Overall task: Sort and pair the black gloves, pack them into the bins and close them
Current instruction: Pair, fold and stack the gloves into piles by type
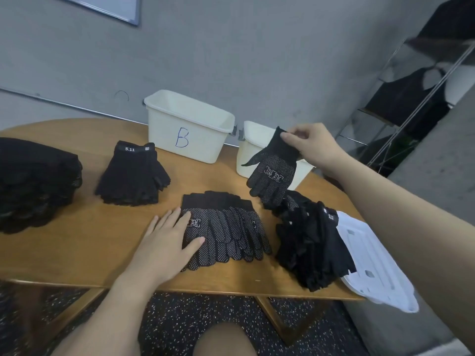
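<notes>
1. Grey wall (pixel 231 47) stands behind a rounded wooden bench (pixel 84 242), over a dark speckled floor (pixel 180 322).
2. Far left on the bench sits a tall dark stack of black gloves (pixel 36 183).
3. Just right of it lies a pile of fingerless gloves (pixel 133 176), the top cuff marked 5.11.
4. Behind, against the wall, stands a white bin (pixel 190 129) lettered B, without a lid.
5. The left hand (pixel 167 242) lies flat with straight fingers, resting on the left edge of a fanned stack of dotted gloves (pixel 226 229) near the bench's front.
6. A second white bin (pixel 250 142) stands right of bin B, partly hidden.
7. The right hand (pixel 313 145) pinches the cuff of a single dotted glove (pixel 272 173), which hangs fingers-down in front of that second bin, lifted clear of the bench.
8. Below it sits a loose heap of mixed black gloves (pixel 308 242).
9. White lids (pixel 375 263) lie at the bench's right edge, partly under that heap and overhanging the edge.
</notes>
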Tool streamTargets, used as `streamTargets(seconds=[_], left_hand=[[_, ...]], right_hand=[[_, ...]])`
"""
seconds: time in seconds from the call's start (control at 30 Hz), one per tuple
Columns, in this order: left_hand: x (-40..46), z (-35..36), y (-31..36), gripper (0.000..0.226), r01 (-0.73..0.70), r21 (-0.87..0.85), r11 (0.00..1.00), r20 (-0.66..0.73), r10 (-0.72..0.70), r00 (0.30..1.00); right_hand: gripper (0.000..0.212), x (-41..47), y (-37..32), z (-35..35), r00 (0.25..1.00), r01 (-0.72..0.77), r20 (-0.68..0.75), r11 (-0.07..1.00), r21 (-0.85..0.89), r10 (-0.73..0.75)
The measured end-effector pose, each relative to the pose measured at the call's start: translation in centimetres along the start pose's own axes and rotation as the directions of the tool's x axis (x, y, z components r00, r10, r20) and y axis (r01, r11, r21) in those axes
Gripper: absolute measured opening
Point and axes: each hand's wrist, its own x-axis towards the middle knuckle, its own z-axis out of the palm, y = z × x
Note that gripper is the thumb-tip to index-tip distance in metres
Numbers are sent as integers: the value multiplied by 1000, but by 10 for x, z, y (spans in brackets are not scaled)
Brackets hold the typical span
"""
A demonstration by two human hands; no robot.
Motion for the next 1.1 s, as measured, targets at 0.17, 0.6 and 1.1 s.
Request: streamTargets(seconds=[0.17,0.6,1.1], left_hand=[[-9,-13,2,68,-35,-332,943,-135,-11,991],[-32,-50,47,79,-398,-525,752,-598,6,801],[-18,-70,17,17,-350,-832,430,-441,-129,888]], right_hand=[[32,-17,-52,4,989,77,116,993,91,-87],[20,-70,-126,78,957,-81,291,960,269,-1],[64,-65,-79,109,777,-165,628,950,264,-39]])
